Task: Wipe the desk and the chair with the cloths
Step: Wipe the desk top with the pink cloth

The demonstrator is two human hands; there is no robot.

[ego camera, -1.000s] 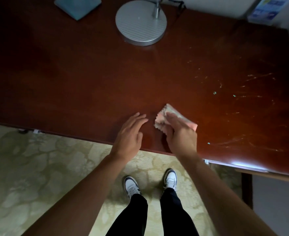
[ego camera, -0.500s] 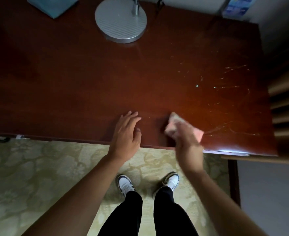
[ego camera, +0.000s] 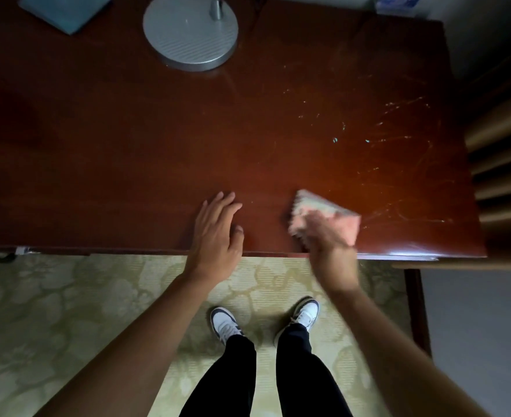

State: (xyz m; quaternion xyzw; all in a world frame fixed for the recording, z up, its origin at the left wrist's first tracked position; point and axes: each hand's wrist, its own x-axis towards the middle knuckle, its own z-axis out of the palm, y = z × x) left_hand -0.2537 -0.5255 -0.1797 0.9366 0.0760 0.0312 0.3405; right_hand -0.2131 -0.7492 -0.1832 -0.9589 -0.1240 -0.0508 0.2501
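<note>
the pink cloth [ego camera: 328, 213] is pressed flat on the desk [ego camera: 157, 152] close to the near edge, right of centre, under the right hand [ego camera: 328, 239]. the hand and the cloth are smeared by motion blur, so it cannot be told whether the fingers are curled round the fabric or laid straight over it; a wiping stroke along the front strip of the wood seems to be under way. the zigzag hem of the cloth is left showing on its left side and a corner sticks out to the right, which suggests that it is held folded, to give a firm pad.

the left hand [ego camera: 218, 230] is laid palm down on the desk just beside the edge, fingers straight and slightly spread, thumb apart, nothing grasped. it is probably placed there as a brace while weight is leaned over the top.

pale streaks and specks [ego camera: 398, 130] are seen on the right part of the desk, beyond the cloth and well apart from it; that patch is judged not yet wiped. a round lamp base [ego camera: 190, 31] stands at the far edge and a folded blue cloth [ego camera: 64, 10] lies at the far left corner, untouched, perhaps kept for the chair [ego camera: 501, 152], whose slatted back is seen just beside the right end of the desk.
</note>
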